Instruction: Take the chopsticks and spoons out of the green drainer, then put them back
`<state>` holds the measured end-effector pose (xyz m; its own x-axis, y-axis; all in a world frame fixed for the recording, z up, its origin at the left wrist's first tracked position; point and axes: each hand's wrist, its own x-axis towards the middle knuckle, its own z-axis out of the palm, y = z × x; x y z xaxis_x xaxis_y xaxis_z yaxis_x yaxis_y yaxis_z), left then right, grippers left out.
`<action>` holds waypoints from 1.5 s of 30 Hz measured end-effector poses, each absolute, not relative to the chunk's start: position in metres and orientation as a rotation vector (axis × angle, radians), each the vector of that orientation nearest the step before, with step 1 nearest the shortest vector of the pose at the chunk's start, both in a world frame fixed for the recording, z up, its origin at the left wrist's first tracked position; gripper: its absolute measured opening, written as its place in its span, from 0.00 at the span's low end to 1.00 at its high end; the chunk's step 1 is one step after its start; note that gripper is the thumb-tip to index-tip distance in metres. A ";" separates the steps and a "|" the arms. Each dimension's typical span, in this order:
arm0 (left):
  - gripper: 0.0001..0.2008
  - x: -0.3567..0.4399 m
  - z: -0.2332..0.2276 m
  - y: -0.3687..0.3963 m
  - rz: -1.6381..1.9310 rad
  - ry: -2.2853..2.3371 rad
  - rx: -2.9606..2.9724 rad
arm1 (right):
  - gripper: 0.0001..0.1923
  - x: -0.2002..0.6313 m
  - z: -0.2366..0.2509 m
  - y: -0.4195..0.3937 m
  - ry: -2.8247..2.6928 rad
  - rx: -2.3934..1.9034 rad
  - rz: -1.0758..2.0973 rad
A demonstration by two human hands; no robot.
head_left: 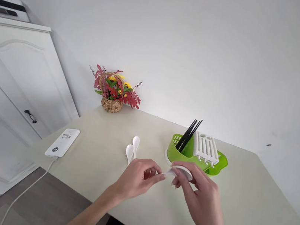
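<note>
A white spoon (184, 170) is held between both hands above the table, in front of a green utensil holder. My left hand (140, 177) pinches the tip of its handle. Around the bowl end, the thumb and fingers of my right hand (197, 189) are closed. Two more white spoons, one (135, 142) slightly behind the other (130, 151), lie just beyond my left hand, their handle ends partly hidden by it. Black chopsticks (188, 135) lean upright inside the green holder (174, 154), whose right side carries a white slotted rack (206, 148).
A wicker basket of artificial flowers (111, 105) stands at the table's back left. At the left edge lies a white power bank (63, 142) with a cable (28, 186) hanging down. A white cabinet (13, 99) is beside the table, and a wall rises behind it.
</note>
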<state>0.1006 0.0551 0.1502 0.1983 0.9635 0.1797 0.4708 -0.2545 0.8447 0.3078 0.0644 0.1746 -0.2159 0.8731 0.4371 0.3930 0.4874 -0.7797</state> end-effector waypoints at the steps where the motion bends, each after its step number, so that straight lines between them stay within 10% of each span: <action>1: 0.17 0.098 0.145 0.057 1.003 1.365 1.824 | 0.15 0.313 0.178 0.068 -1.806 -1.071 0.601; 15: 0.15 0.042 0.031 0.057 1.000 2.205 1.881 | 0.11 0.362 0.180 0.153 -2.145 -0.988 -0.466; 36: 0.16 0.007 0.046 0.029 0.739 2.211 1.847 | 0.12 0.351 0.135 0.171 -2.481 -0.949 -0.556; 45: 0.14 0.032 0.079 0.011 1.304 1.962 1.537 | 0.14 0.336 0.166 0.121 -2.217 -0.882 -0.253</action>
